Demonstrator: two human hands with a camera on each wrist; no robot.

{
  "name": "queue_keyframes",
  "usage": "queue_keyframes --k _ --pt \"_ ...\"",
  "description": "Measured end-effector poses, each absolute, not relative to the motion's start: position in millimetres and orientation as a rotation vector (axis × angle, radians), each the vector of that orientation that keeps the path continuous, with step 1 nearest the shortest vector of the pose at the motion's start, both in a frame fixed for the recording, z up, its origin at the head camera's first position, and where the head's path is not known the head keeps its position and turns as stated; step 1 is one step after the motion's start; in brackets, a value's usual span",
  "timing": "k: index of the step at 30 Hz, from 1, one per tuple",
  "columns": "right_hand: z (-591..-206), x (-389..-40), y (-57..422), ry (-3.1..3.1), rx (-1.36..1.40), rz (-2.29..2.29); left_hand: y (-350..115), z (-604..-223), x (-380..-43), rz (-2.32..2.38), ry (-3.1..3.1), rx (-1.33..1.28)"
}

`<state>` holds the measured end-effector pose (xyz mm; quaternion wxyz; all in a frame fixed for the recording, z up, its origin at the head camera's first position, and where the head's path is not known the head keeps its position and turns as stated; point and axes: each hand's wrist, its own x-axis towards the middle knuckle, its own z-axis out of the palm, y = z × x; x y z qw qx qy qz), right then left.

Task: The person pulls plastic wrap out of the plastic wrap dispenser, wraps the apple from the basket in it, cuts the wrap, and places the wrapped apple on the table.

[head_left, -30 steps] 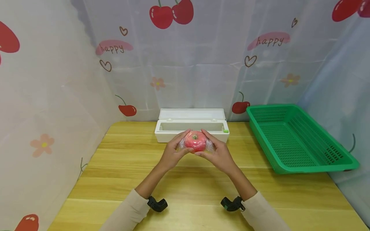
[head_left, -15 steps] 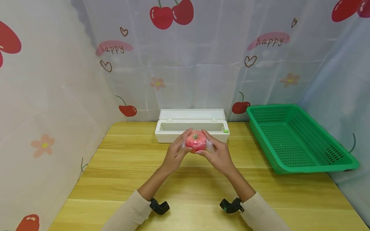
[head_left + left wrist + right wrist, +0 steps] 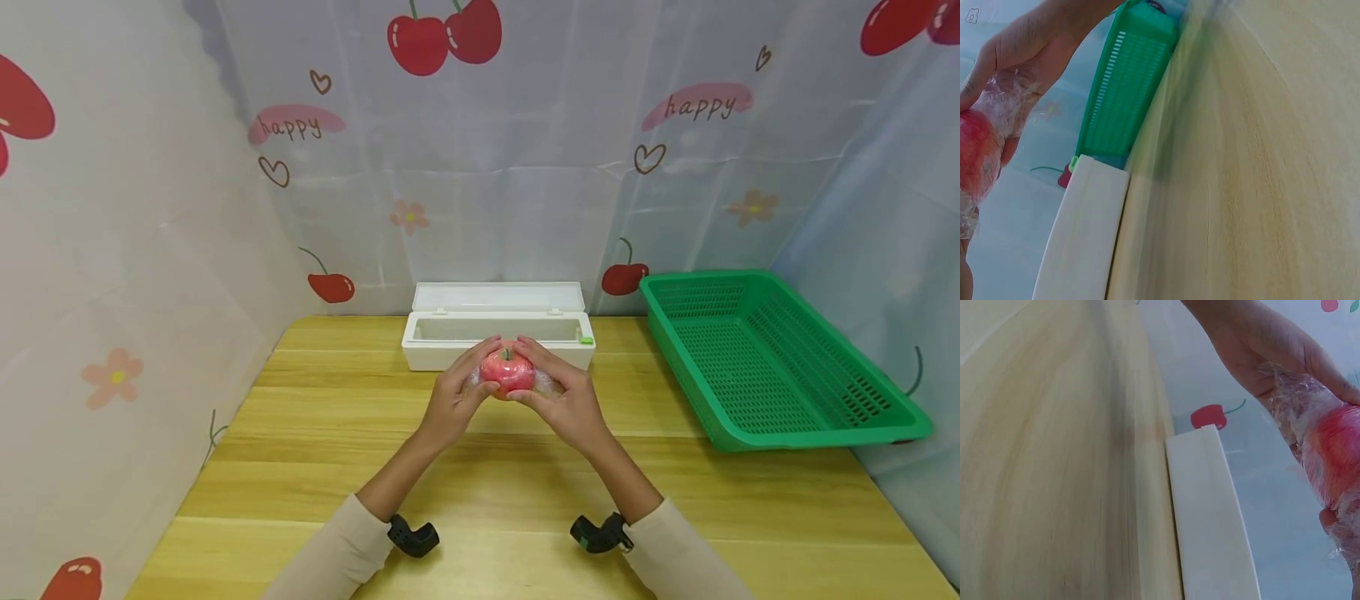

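A red apple (image 3: 507,372) in clear plastic wrap is held up between both hands, stem on top, in front of a white box. My left hand (image 3: 452,400) grips its left side, thumb at the front and fingers toward the top. On the opposite side my right hand (image 3: 572,406) grips it the same way. Bunched plastic wrap (image 3: 546,383) sticks out at the side, partly under the right palm. In the left wrist view the apple (image 3: 975,153) shows with crumpled film at both ends. From the right wrist the apple (image 3: 1338,453) hangs above table height.
The long white box (image 3: 450,358), its lid (image 3: 498,296) raised, stands at the back of the wooden table (image 3: 510,492); a green tab sits at its right end. A green plastic basket (image 3: 780,367) rests at the right. Printed curtains (image 3: 517,208) enclose the back and sides.
The left hand has shifted slightly right and closer in against the apple. The right fingertips have moved inward over the apple's top. The apple stays at nearly the same spot.
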<state>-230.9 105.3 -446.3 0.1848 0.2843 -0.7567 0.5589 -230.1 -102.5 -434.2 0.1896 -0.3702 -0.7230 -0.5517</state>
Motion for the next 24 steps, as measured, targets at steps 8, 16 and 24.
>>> queue_keyframes --k 8,16,24 --pt "-449 -231 102 -2.014 0.816 1.656 -100 -436 -228 -1.575 -1.982 -0.997" --pt "-428 -216 97 -2.071 0.748 1.719 -99 -438 -227 -1.738 -1.932 -1.013" --pt "-441 -222 95 -2.027 0.702 1.692 -95 -439 -225 -1.762 -1.904 -1.050"
